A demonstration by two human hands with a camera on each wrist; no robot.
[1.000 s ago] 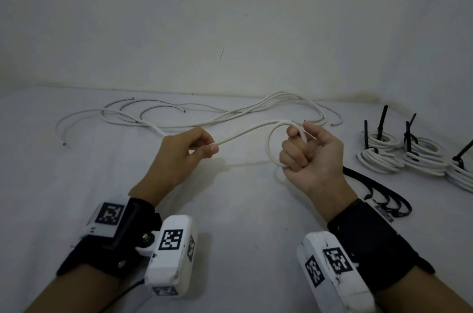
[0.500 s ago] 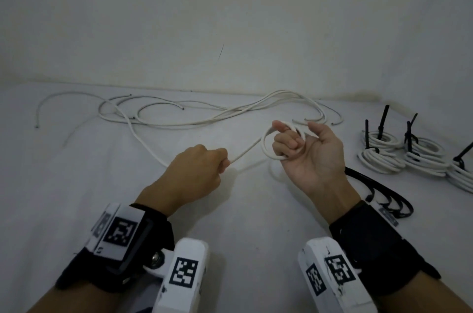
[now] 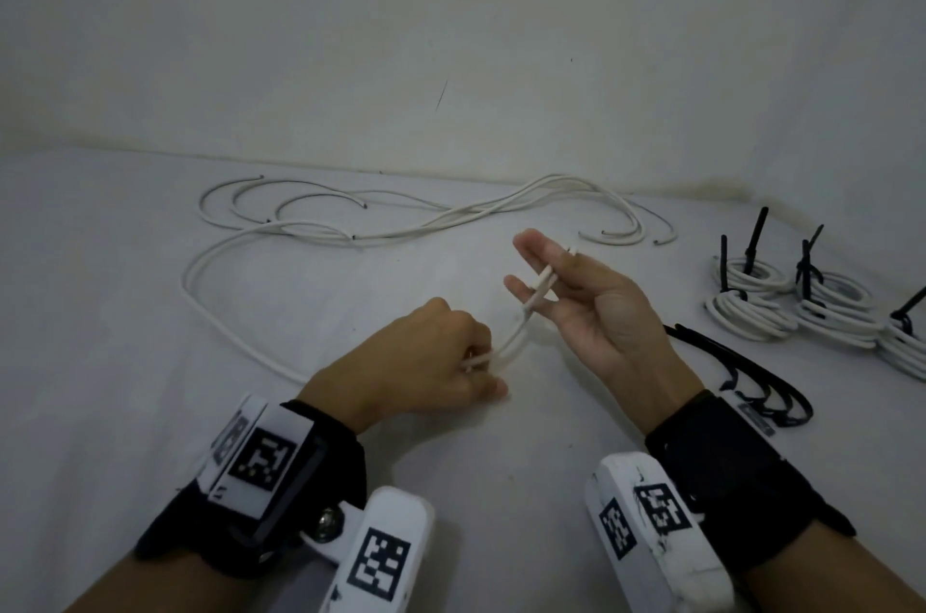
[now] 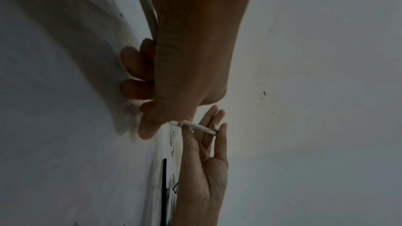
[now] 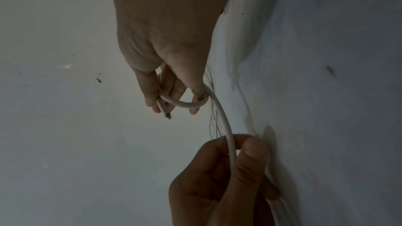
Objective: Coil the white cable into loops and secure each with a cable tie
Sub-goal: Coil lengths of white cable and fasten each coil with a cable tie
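A white cable (image 3: pixel 518 334) runs in a short arc between my two hands above the white surface. My left hand (image 3: pixel 476 369) grips it in a curled fist, knuckles up, and the long tail trails off left along the surface (image 3: pixel 210 312). My right hand (image 3: pixel 541 271) is palm up with its fingers stretched out. A small loop (image 5: pixel 185 104) of the cable goes round those fingers. The cut end (image 5: pixel 164 111) sticks out between two of them. In the left wrist view the thumb presses the cable (image 4: pixel 199 127) against the fingers.
Several loose white cables (image 3: pixel 401 224) lie tangled at the back near the wall. Finished coils (image 3: pixel 751 306) with upright black ties sit at the right. A few loose black cable ties (image 3: pixel 751 377) lie just right of my right wrist.
My left hand has pulled back and to the right, closer to the right hand, dragging the tail with it. The right hand has turned palm up and straightened its fingers inside the loop.
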